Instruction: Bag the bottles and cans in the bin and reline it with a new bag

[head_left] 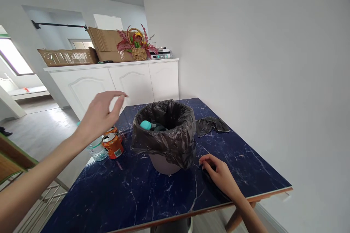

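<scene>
My left hand (101, 114) hangs in the air over the left side of the table, thumb and fingers apart with nothing between them. Below it stand an orange drink can (114, 149), its top opened, another orange can (112, 130) behind, and a clear plastic bottle (97, 151), partly hidden by my arm. A bin (164, 165) lined with a black plastic bag (175, 140) stands mid-table. Inside it lies a bottle with a teal cap (146, 125). My right hand (217, 173) rests on the table right of the bin, fingers loosely curled, nothing visible in them.
A crumpled black plastic bag (212, 125) lies on the blue marbled table (169, 204), right of the bin. Behind is a white cabinet (136, 83) bearing cardboard boxes (108, 45) and a flower basket (139, 54). A white wall (246, 62) runs along the right.
</scene>
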Tool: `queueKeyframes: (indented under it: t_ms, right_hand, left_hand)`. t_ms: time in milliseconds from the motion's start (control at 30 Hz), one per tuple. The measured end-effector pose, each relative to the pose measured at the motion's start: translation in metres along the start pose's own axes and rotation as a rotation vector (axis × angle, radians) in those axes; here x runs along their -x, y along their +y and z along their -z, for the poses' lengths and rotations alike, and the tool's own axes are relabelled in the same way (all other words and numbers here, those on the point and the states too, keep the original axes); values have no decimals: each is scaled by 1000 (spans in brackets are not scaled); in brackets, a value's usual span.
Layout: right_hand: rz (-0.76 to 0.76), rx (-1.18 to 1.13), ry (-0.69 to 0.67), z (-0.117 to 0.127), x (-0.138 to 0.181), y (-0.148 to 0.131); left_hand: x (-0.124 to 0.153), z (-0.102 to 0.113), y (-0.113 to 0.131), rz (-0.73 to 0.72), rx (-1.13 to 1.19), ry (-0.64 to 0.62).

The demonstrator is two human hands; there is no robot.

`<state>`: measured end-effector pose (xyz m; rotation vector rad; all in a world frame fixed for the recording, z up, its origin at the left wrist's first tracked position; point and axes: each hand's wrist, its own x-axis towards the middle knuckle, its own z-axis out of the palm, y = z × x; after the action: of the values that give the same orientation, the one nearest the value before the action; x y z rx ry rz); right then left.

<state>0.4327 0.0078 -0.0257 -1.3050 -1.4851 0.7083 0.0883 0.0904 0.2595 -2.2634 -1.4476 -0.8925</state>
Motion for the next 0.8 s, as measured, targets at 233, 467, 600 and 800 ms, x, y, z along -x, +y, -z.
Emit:
queueKeyframes:
  t_ms: [233,467,600,800]
  right_hand:
    - [1,9,4,-1,3,6]
    - [-6,44,-2,-3,5,12]
    - [-19,47,-20,-3,6,15]
    - [-26,42,-29,-3,5,21]
  left_hand:
    - [46,6,-111,275,-365,37]
    - [92,2,-140,303,-264,-290]
    - [96,12,-130,412,-395,-352]
    - [81,61,-94,469,-665,-102]
